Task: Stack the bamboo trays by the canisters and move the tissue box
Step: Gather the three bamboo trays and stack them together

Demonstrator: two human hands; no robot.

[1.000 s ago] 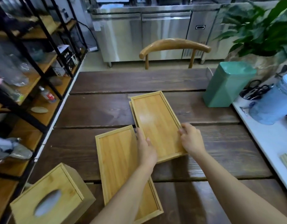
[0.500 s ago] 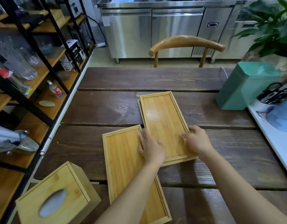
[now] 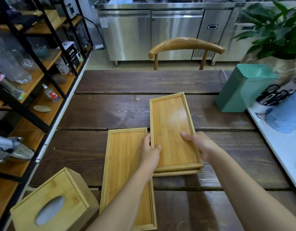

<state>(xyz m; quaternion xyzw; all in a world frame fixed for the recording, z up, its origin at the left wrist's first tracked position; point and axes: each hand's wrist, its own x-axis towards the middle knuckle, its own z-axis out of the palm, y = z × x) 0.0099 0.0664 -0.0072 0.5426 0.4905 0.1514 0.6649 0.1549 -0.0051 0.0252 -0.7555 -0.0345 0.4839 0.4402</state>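
Observation:
Two bamboo trays lie stacked at the middle of the dark wooden table, the upper one nearly square on the lower. My left hand grips the stack's left edge, thumb inside the top tray. My right hand holds its right edge, fingers resting on the tray floor. A third bamboo tray lies flat just left of the stack, partly under my left forearm. The bamboo tissue box stands at the table's near left corner. A green canister stands at the right, a blue one beyond it.
A black-framed shelf unit with glassware and bottles runs along the table's left side. A wooden chair faces the far edge. A white counter on the right carries a holder with scissors, and a potted plant stands behind.
Both hands have turned the top tray clockwise and squared it onto the lower one. My right hand's fingers have shifted onto the tray floor. The camera view drifted left.

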